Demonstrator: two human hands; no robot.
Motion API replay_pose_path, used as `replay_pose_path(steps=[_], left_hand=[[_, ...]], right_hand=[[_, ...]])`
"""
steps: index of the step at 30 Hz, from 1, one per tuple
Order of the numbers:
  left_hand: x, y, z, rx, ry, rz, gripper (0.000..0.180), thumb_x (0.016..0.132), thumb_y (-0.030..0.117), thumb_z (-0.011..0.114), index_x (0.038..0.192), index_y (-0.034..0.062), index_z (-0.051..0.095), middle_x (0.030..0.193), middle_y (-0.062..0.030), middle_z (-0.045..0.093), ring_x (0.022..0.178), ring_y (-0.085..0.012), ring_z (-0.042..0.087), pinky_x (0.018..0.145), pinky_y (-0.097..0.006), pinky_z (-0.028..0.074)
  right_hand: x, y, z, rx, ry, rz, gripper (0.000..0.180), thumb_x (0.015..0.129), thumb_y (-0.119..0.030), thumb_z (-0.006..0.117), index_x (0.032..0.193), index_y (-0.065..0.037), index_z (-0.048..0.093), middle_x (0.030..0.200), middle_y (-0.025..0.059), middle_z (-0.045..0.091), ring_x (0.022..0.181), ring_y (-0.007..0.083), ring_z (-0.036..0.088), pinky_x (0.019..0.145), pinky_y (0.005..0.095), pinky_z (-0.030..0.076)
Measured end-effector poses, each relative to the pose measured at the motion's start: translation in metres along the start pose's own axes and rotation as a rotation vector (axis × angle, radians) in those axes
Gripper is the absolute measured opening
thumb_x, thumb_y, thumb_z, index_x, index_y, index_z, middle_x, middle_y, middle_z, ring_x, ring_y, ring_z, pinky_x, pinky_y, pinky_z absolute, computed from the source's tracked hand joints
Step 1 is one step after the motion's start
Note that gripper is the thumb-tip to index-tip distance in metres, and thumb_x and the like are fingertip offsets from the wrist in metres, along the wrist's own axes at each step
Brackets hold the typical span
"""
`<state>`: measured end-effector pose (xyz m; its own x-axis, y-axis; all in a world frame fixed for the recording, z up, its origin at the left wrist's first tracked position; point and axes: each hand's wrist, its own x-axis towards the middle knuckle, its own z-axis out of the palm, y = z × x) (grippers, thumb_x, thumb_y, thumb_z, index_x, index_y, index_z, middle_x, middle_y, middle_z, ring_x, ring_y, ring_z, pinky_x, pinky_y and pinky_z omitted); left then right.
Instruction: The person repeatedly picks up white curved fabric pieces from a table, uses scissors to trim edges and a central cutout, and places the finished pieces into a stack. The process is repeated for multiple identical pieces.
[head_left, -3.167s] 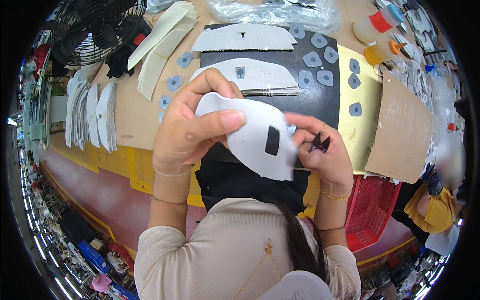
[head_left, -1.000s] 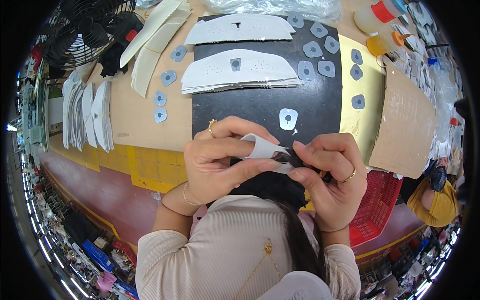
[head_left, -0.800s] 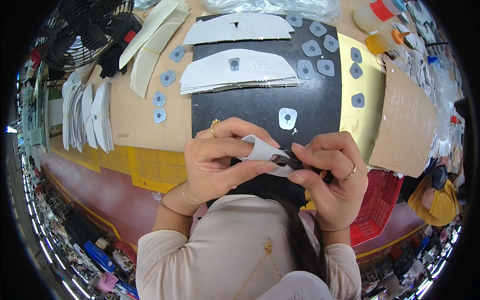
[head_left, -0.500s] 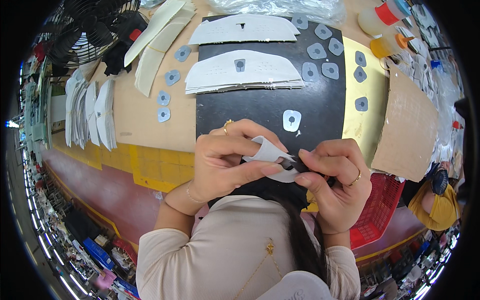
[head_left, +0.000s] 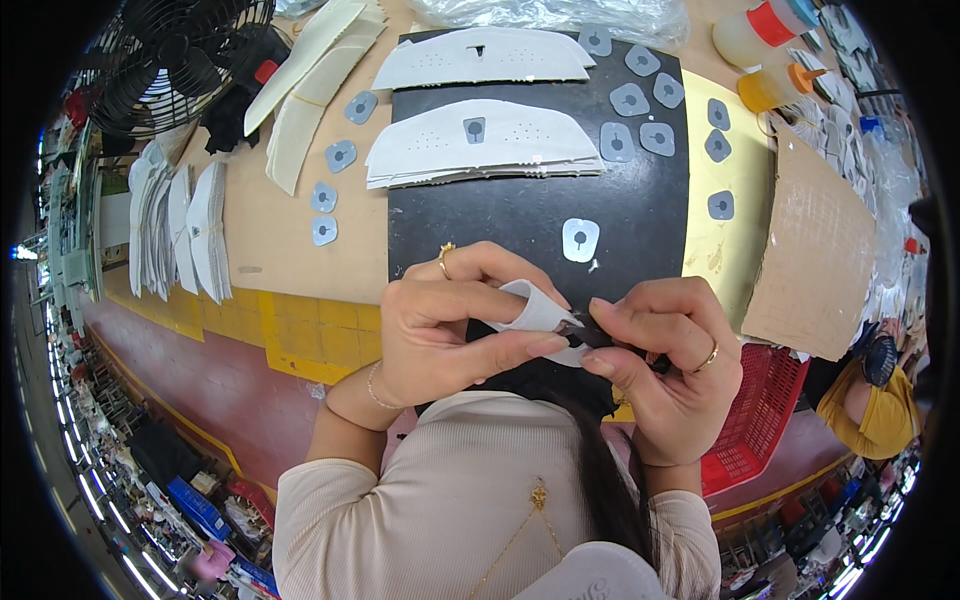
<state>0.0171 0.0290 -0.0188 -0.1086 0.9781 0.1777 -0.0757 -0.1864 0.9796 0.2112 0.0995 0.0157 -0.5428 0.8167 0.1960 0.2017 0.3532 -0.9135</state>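
My left hand point(head_left: 455, 325) pinches a curled white fabric piece point(head_left: 535, 308) between thumb and fingers, just in front of the table's near edge. Close against it, my right hand point(head_left: 670, 360) grips a small dark piece point(head_left: 592, 330) with thumb and fingertips, where it meets the fabric's notched end. What kind of thing the dark piece is, I cannot make out. Beyond my hands lies a single light-grey rounded patch point(head_left: 580, 241) on the black mat point(head_left: 450, 225). Farther back, a stack of white curved panels point(head_left: 530, 135) carries a grey patch point(head_left: 474, 130) at its middle.
Another white panel stack point(head_left: 430, 62) lies behind. Several grey patches point(head_left: 630, 100) are spread at right. Two bottles point(head_left: 770, 88) stand far right near a cardboard sheet point(head_left: 815, 250). At left are a black fan point(head_left: 180, 60) and upright white panels point(head_left: 205, 230). A red basket point(head_left: 755, 415) sits below right.
Both hands stay nearly in place, still holding the fabric and the dark piece together. The view has shifted slightly, and the fabric's curled end has tilted a little.
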Motion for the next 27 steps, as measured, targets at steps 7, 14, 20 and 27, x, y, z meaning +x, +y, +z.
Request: replay_pose_path(steps=[7, 14, 20, 27], left_hand=[[-0.0009, -0.0004, 0.0014, -0.022, 0.007, -0.007, 0.011, 0.075, -0.005, 0.081, 0.082, -0.0026, 0.073, 0.097, -0.0160, 0.071, 0.083, -0.0198, 0.070, 0.072, -0.030, 0.055], [-0.0008, -0.0005, 0.0008, -0.003, 0.005, 0.001, 0.010, 0.075, -0.004, 0.081, 0.082, -0.0023, 0.073, 0.097, -0.0153, 0.071, 0.082, -0.0191, 0.069, 0.071, -0.029, 0.055], [-0.0015, 0.0013, 0.0011, 0.037, 0.006, 0.022, 0.011, 0.075, -0.004, 0.081, 0.081, -0.0021, 0.073, 0.097, -0.0151, 0.071, 0.081, -0.0180, 0.069, 0.069, -0.028, 0.054], [-0.0016, 0.0022, 0.0012, 0.052, 0.004, 0.011, 0.011, 0.074, -0.004, 0.082, 0.079, -0.0021, 0.072, 0.096, -0.0148, 0.071, 0.079, -0.0174, 0.068, 0.068, -0.027, 0.053]], right_hand=[[-0.0034, -0.0046, 0.0010, -0.060, 0.013, 0.084, 0.032, 0.065, -0.020, 0.088, 0.088, -0.002, 0.076, 0.085, 0.0054, 0.064, 0.075, 0.0157, 0.061, 0.063, 0.0260, 0.047], [-0.0028, -0.0023, 0.0018, -0.026, 0.014, 0.054, 0.028, 0.066, -0.014, 0.087, 0.089, -0.002, 0.076, 0.085, 0.0050, 0.064, 0.073, 0.0142, 0.061, 0.060, 0.0256, 0.047], [-0.0017, -0.0014, 0.0014, -0.003, 0.022, 0.026, 0.025, 0.067, -0.005, 0.086, 0.090, -0.003, 0.076, 0.085, 0.0044, 0.063, 0.070, 0.0125, 0.060, 0.058, 0.0253, 0.047], [-0.0019, 0.0000, 0.0016, -0.007, 0.036, 0.003, 0.020, 0.068, -0.003, 0.085, 0.086, -0.003, 0.075, 0.084, 0.0046, 0.063, 0.069, 0.0126, 0.062, 0.058, 0.0248, 0.050]])
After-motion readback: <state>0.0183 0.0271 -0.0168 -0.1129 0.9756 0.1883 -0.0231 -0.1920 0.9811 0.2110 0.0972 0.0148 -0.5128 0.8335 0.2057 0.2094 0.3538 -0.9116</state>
